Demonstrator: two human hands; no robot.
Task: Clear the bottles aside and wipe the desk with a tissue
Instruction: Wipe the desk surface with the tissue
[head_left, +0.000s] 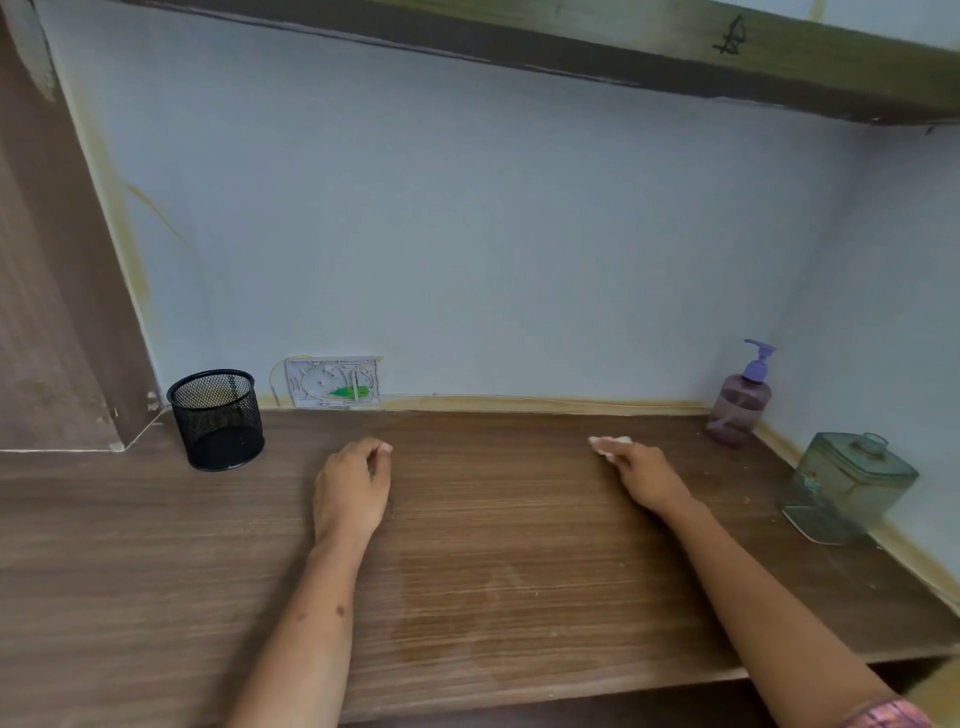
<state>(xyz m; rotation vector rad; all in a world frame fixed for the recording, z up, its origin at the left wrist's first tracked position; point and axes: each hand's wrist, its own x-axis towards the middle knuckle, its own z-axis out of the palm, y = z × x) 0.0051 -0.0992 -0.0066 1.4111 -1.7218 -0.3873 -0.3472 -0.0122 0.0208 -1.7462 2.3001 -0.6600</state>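
Observation:
My right hand holds a small white tissue against the brown wooden desk, right of centre. My left hand rests on the desk left of centre, fingers loosely curled and holding nothing. A purple pump bottle stands in the far right corner by the wall. Nearer along the right wall stands a squat green glass bottle with a lid. Both bottles are apart from my hands.
A black mesh pen cup stands at the far left of the desk. A white wall socket plate sits low on the back wall. A wooden shelf runs overhead. A brown side panel bounds the left.

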